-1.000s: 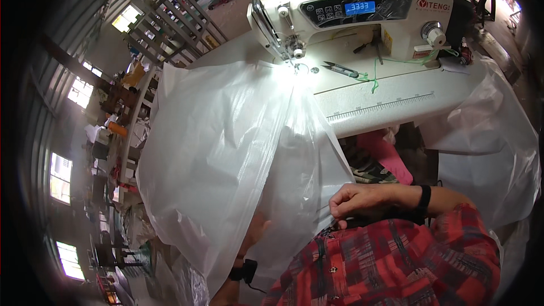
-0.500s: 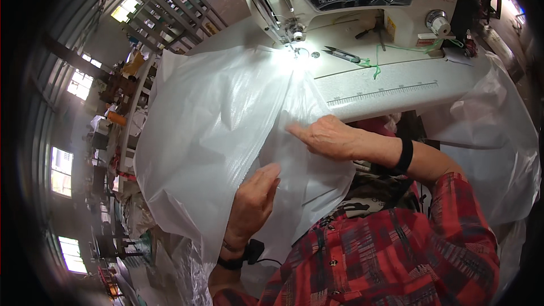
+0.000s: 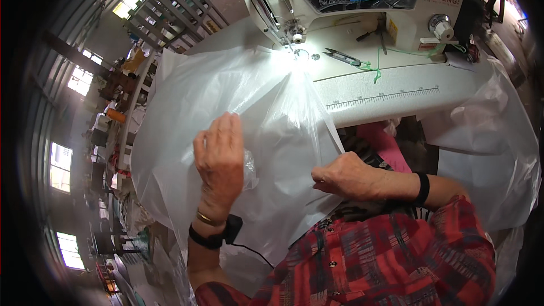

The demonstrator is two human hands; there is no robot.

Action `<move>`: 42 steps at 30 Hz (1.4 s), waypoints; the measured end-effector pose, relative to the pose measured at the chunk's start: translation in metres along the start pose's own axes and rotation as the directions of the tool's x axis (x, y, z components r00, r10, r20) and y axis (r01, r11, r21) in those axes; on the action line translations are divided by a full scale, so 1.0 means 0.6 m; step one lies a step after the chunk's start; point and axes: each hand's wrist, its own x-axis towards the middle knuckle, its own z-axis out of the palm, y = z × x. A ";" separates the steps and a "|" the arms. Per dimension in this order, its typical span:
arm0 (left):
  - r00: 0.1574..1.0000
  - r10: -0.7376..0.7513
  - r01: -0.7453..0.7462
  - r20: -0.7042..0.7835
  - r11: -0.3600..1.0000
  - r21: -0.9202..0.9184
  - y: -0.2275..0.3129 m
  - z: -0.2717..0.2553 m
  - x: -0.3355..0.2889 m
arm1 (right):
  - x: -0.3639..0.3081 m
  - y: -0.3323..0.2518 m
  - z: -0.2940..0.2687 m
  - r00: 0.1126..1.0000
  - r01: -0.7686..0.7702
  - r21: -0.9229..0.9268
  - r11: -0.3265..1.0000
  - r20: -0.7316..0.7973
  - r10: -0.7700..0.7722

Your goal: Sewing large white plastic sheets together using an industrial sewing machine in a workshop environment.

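A large white translucent plastic sheet [image 3: 175, 119] lies across the table's left side, gathered into folds under the lit needle area of a white sewing machine [image 3: 405, 25]. My left hand [image 3: 220, 156] is over the sheet's middle, fingers outstretched and pointing away from me, holding nothing. Nearer to me and to the right, my right hand [image 3: 345, 177] is closed, its thumb and fingers pinching the sheet near its right edge. Between that hand and the needle the plastic is drawn into creases. The fingertips' exact grip is partly hidden.
Black thread snips [image 3: 342, 57] lie right of the needle beside loose green thread [image 3: 377, 71]. A printed ruler [image 3: 385, 97] runs along the table's front. More white plastic [image 3: 481, 147] hangs at the right. Grey racks [image 3: 170, 11] and cluttered shelves stand at the left.
My left hand has moved up and left, its fingers now stretched out. My right hand has come down toward me and closed on the sheet, whose long fold has shifted and spread.
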 end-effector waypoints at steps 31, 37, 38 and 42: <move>0.658 -0.038 0.614 0.752 -0.551 -0.565 0.159 0.081 -0.090 | 0.044 -0.035 0.001 0.928 0.254 0.025 0.967 -0.290 -0.236; 0.598 0.057 0.471 0.799 -0.832 -0.293 0.154 0.073 -0.084 | 0.072 -0.039 -0.005 0.926 0.360 -0.164 0.918 -0.053 -0.373; 0.589 0.060 0.428 0.806 -0.869 -0.247 0.155 0.073 -0.083 | 0.072 -0.039 -0.004 0.939 0.339 -0.187 0.922 0.118 -0.322; 0.650 0.122 0.520 0.750 -0.791 -0.323 0.143 0.074 -0.079 | 0.073 -0.037 0.005 0.884 0.454 -0.227 0.862 -0.004 -0.467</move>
